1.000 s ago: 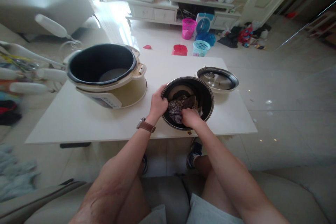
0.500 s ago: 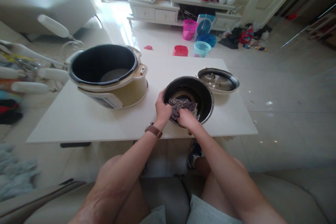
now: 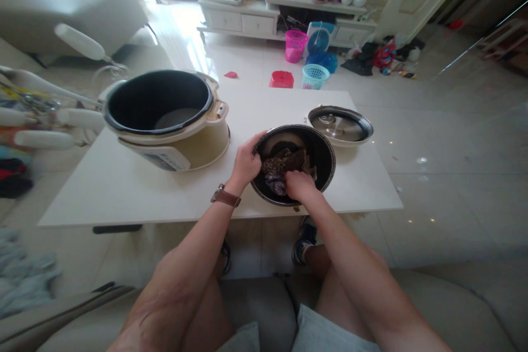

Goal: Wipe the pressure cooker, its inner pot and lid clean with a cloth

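Note:
My left hand (image 3: 246, 163) is closed on the left rim of a dark inner pot (image 3: 325, 160), which is tilted toward me near the table's front edge. Inside the pot, my right hand (image 3: 300, 185) grips a brown patterned cloth (image 3: 289, 163) bunched against the inner surface; its fingertips are partly hidden in the folds. A detached cooker lid (image 3: 342, 125) lies underside up just behind the pot, to the right. To the left stands the cream electric pressure cooker body (image 3: 206, 148), open at the top.
The white table (image 3: 136, 198) carries the cooker parts. A rack with white handles (image 3: 45, 139) reaches in at the left edge. Beyond the table, a pink basket (image 3: 296, 47), a light blue basket (image 3: 315, 77) and a red stool (image 3: 281, 79) are on the tiled floor.
The pot has tipped a little more toward me. My left hand has shifted from inside by the cloth to the rim, while the cloth has been bunched and turned under my right hand.

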`<state>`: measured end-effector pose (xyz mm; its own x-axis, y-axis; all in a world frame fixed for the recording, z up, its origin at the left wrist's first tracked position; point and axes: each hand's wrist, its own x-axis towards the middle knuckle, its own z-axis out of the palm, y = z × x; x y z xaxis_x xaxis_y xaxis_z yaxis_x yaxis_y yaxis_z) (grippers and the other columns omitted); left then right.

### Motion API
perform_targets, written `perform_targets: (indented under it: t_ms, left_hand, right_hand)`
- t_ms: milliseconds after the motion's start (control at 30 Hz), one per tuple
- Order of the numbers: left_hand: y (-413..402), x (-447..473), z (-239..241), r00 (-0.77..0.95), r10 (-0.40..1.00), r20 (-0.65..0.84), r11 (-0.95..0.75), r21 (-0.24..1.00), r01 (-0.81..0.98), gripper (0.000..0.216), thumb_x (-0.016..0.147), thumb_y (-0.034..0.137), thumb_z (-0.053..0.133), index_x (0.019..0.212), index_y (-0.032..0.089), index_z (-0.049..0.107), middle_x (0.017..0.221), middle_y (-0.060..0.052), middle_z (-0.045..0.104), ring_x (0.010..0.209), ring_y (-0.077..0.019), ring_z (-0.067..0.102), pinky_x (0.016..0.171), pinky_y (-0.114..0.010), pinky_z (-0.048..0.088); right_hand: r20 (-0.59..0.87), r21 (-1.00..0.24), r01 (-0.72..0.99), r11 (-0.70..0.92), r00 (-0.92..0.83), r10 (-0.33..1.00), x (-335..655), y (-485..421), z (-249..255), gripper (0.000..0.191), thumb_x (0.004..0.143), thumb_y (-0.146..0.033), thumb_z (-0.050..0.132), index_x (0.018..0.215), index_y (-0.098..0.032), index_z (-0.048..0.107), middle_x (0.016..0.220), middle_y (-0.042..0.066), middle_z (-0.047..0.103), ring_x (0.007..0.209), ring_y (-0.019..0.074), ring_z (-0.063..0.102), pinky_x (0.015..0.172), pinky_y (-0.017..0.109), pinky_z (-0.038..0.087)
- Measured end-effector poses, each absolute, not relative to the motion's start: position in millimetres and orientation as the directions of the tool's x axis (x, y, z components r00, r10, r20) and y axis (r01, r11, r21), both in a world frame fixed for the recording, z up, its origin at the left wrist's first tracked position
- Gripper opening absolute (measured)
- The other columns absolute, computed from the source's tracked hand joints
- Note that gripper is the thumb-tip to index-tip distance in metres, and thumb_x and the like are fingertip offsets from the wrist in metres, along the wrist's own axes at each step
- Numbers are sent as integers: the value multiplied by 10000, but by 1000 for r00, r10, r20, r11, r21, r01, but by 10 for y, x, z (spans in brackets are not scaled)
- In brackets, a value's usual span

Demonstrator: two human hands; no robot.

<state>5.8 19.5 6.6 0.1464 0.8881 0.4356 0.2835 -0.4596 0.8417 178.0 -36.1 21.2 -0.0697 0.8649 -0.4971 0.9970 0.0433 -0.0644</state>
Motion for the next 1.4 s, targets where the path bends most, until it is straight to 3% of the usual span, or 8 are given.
perform_targets:
  t_ms: [200,400,600,800,900,1033,1167,1400]
  left_hand:
    - [151,38,123,175,870,460,-492,824,281,772,699,-9,487,1421,217,645,1462,-37,677,1398,-240,597,1276,-444,393]
    - [167,122,-91,-68,925,374,-344,900,266,695,671,1,534,1324,197,669,1319,-54,742,1274,-254,669,1192,-420,494]
    - [24,338,-317,-212,946,245,-199,956,213,570,727,28,539,1255,206,660,1264,-58,745,1199,-246,684,1119,-406,535]
    - [-22,411,-343,-245,936,252,-230,966,116,567,656,-9,460,1130,183,705,1140,-48,771,1119,-225,696,1084,-380,537]
    - [44,357,-261,-217,935,280,-264,959,98,581,631,-8,458,1116,175,719,1111,-43,782,1099,-226,703,1061,-365,547]
    - [182,213,-98,-71,936,346,-335,933,134,611,620,-23,453,1125,167,738,1097,-34,796,1083,-225,713,1059,-375,555]
    - [247,111,-1,84,917,391,-399,890,221,642,636,-32,457,1173,178,742,1141,-33,791,1113,-233,714,1092,-400,545]
    - [166,204,-148,-93,931,353,-329,922,203,607,658,-13,528,1213,159,707,1196,-65,772,1144,-251,705,1089,-394,553]
  right_hand:
    - [-485,-98,994,41,-84,870,1692,-390,187,332,953,-181,575,1220,-137,767,1213,232,755,1209,337,712,976,408,551]
    - [-423,-168,986,14,-85,902,1610,-382,119,347,958,-162,542,1238,-131,743,1238,239,736,1327,371,625,1062,467,510]
    - [-378,-262,965,29,-130,917,1554,-376,20,510,918,-93,499,1396,-189,650,1552,161,574,1402,345,574,1183,463,427]
    - [-382,-270,961,58,-163,910,1609,-355,-38,534,909,-79,490,1412,-152,652,1638,162,483,1416,341,567,1208,427,400]
    - [-400,-260,961,91,-193,896,1688,-335,6,470,901,-102,530,1325,-166,721,1590,144,548,1366,331,611,1131,379,470]
    - [-460,-133,989,61,-116,880,1788,-334,121,396,929,-196,576,1284,-216,752,1364,173,714,1220,344,705,1013,426,538]
    - [-473,-121,990,75,-124,872,1809,-356,142,399,928,-187,580,1289,-201,750,1286,191,743,1194,333,719,1003,425,536]
    - [-434,-196,976,98,-176,883,1775,-313,35,368,902,-144,584,1222,-148,766,1277,203,745,1222,321,704,1034,370,514]
